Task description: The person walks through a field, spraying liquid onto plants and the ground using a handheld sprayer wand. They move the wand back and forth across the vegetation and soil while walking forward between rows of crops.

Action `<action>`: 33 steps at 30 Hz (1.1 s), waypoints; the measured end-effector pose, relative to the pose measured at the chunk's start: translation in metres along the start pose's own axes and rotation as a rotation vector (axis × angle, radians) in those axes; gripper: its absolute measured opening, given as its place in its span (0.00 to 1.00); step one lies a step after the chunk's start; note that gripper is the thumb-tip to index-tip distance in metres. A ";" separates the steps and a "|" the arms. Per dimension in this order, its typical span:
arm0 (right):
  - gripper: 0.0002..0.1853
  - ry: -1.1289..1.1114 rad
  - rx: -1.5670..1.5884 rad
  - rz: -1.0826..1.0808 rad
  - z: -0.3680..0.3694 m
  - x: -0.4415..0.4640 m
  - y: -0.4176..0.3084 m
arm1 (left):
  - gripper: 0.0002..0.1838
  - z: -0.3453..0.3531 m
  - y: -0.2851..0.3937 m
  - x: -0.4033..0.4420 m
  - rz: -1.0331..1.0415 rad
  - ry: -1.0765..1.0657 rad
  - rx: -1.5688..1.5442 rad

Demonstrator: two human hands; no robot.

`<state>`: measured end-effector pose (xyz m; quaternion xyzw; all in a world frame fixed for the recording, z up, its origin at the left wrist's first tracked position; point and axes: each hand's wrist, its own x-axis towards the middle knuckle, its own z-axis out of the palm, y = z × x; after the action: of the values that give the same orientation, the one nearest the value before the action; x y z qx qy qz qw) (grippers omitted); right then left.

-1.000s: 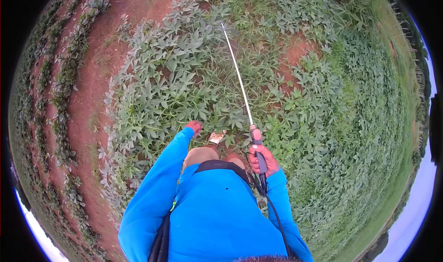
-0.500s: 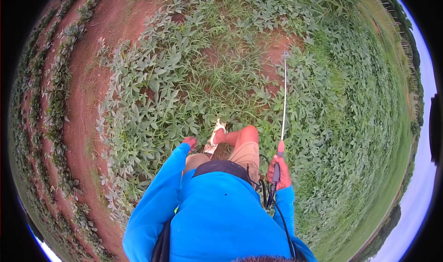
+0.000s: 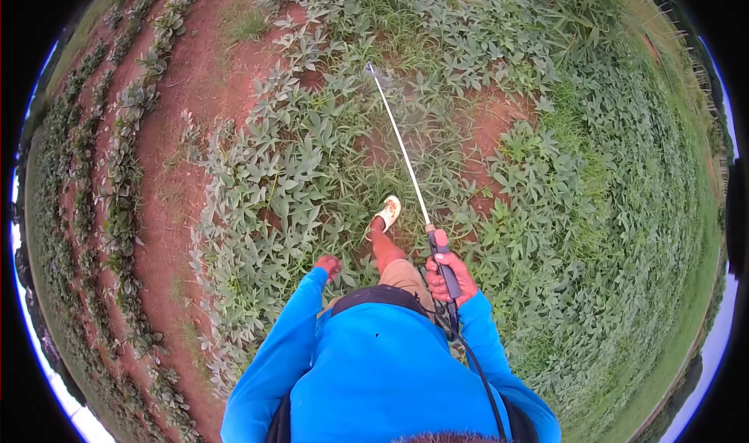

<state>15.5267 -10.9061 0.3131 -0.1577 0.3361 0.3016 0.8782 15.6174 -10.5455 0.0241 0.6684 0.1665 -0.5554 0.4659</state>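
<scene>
My right hand [image 3: 455, 279] is wrapped round the dark handle of a sprayer wand [image 3: 407, 162]. The thin pale lance points forward and to the left, its tip over leaves and grass, with a faint mist [image 3: 402, 80] near it. From the handle a black hose [image 3: 485, 380] runs back along my right sleeve. My left hand [image 3: 331, 267] hangs beside my waist, fingers curled and nothing visible in them. Below it are broad-leaved plants [image 3: 273, 181]. A pale shoe [image 3: 388, 211] shows ahead of my body on the grass.
Green grass [image 3: 382, 181] grows between the leafy plants, with bare red soil [image 3: 499, 119] to the right of the lance. On the left runs a red dirt strip [image 3: 175, 177], and beyond it crop rows [image 3: 121, 170]. A fence line [image 3: 690, 60] stands at the far right.
The wand has swung left, its tip moving from the right soil patch to above the middle grass. Faint mist now shows near the tip. A different foot position shows ahead of me.
</scene>
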 end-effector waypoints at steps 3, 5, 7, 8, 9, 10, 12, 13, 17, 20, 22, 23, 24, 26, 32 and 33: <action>0.15 -0.082 -0.003 0.057 0.020 0.036 -0.053 | 0.13 -0.024 0.045 0.007 -0.027 0.047 0.069; 0.14 -0.164 -0.006 0.078 0.031 0.059 -0.091 | 0.13 -0.046 0.080 0.018 -0.014 0.052 0.060; 0.14 -0.194 -0.040 0.082 0.044 0.076 -0.127 | 0.14 -0.058 0.124 0.025 -0.021 0.109 0.096; 0.14 -0.211 -0.077 0.080 0.049 0.081 -0.143 | 0.14 -0.063 0.145 0.028 -0.026 0.116 0.107; 0.13 -0.210 -0.083 0.071 0.054 0.086 -0.158 | 0.15 -0.068 0.168 0.032 -0.005 0.133 0.081; 0.13 -0.218 -0.074 0.066 0.056 0.090 -0.171 | 0.15 -0.072 0.193 0.034 0.017 0.148 0.055; 0.12 -0.164 -0.099 0.024 0.057 0.097 -0.190 | 0.17 -0.076 0.238 0.039 0.045 0.166 0.154; 0.12 -0.129 -0.075 0.001 0.060 0.094 -0.198 | 0.17 -0.076 0.255 0.042 0.095 0.171 0.136; 0.14 0.032 -0.106 -0.090 0.061 0.067 -0.214 | 0.18 -0.068 0.295 0.058 0.188 0.117 0.096; 0.12 0.203 -0.183 -0.194 0.057 0.038 -0.210 | 0.17 -0.061 0.305 0.073 0.149 0.121 0.114; 0.13 0.249 -0.170 -0.203 0.049 0.023 -0.205 | 0.16 -0.056 0.308 0.077 0.110 0.134 0.158; 0.13 0.331 -0.147 -0.254 0.047 0.016 -0.202 | 0.15 -0.052 0.309 0.077 0.075 0.161 0.160; 0.13 0.412 -0.124 -0.308 0.045 0.011 -0.201 | 0.15 -0.047 0.314 0.075 0.079 0.153 0.162; 0.13 0.471 -0.111 -0.359 0.043 0.005 -0.203 | 0.14 -0.041 0.321 0.072 -0.062 0.213 0.206; 0.15 0.609 0.037 -0.486 0.035 0.004 -0.230 | 0.17 -0.080 0.254 0.162 0.298 0.227 0.655; 0.15 0.575 0.044 -0.476 0.029 0.006 -0.237 | 0.17 -0.081 0.253 0.176 0.374 0.284 0.651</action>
<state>15.6949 -11.0718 0.3476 -0.2907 0.5295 0.0251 0.7966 15.9097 -10.6609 -0.0277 0.8698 -0.0801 -0.3869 0.2955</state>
